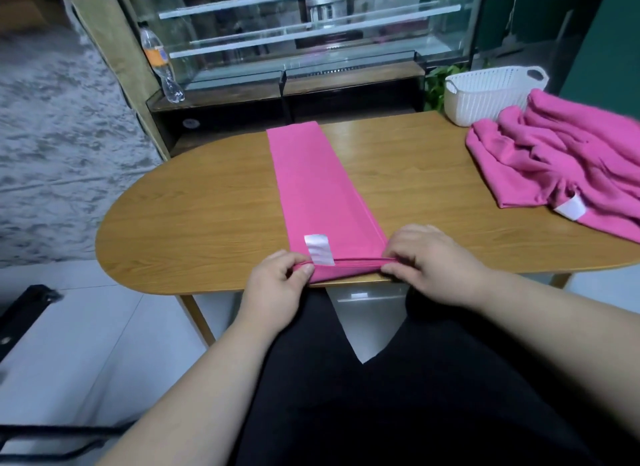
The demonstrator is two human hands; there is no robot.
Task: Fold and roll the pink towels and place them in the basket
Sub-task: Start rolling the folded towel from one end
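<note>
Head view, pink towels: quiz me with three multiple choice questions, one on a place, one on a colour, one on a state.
1. Where does the basket stand?
A) at the far right of the table
B) on the floor
C) on a lap

2. What colour is the label on the folded towel?
A) black
B) white
C) yellow

3. How is the folded towel?
A) fully rolled
B) inside the basket
C) a long flat strip

Answers:
1 A, it stands by the towel pile.
2 B, the tag near the left hand is white.
3 C, it lies flat while the left hand and right hand pinch its near end.
</note>
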